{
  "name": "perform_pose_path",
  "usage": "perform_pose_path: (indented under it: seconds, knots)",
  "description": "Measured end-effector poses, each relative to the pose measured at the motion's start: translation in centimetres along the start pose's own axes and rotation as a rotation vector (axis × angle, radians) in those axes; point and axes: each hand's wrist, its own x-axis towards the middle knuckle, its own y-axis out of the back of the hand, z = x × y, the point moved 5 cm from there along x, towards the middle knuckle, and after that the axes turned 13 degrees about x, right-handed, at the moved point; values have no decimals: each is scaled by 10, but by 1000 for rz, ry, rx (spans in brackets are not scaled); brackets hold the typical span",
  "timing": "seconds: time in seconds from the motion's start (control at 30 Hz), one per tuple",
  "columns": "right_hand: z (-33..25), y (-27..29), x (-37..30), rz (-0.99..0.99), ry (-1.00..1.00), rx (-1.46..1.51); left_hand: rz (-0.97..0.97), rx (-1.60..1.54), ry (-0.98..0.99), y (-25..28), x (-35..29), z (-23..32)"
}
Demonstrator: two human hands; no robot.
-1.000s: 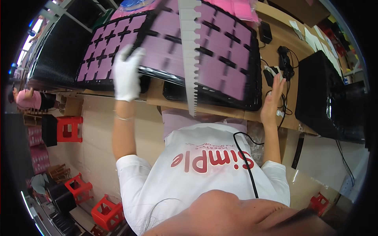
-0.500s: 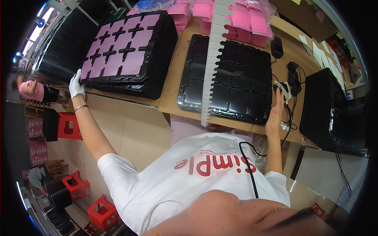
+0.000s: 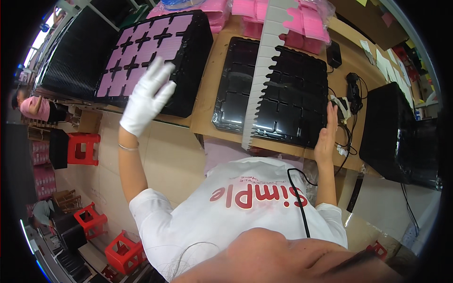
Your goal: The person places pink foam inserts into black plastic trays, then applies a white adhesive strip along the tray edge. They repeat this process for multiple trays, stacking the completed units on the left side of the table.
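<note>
My left hand [image 3: 147, 100], in a white glove, is raised with its fingers spread and nothing in it. It overlaps the near right corner of a stack of black plastic trays; the top tray [image 3: 176, 67] carries pink sheets [image 3: 141, 35] between cross-shaped ribs. My bare right hand [image 3: 325, 137] has its fingers stretched along the right edge of a shiny black compartmented tray [image 3: 292, 101]. Whether the palm presses on that edge I cannot tell. A long whitish strip [image 3: 258, 82] with a toothed edge runs across this tray from far to near.
Nested black trays [image 3: 71, 61] stand at the far left, and more black trays [image 3: 401, 137] at the right. Pink packs [image 3: 302, 28] lie at the back of the brown table [image 3: 205, 101]. Cables and a black device [image 3: 352, 89] are right of my hand. Red stools [image 3: 84, 149] stand on the floor.
My left hand has left the near left corner of the stacked tray and moved right and toward me, fingers spreading. The top tray now sits level on its stack. My right hand has barely moved.
</note>
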Motion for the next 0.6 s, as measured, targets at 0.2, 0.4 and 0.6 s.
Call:
perform_pose_path:
  seconds: [0.2, 0.4, 0.6]
  knots:
    - [-10, -10, 1, -35, 61, 95, -10, 426, -74, -9, -24, 20]
    - [-21, -45, 16, -117, -109, 353, 117, -58, 46, -42, -14, 98]
    - [-24, -109, 0, -436, -318, 555, -307, -933, 573, -129, -29, 141]
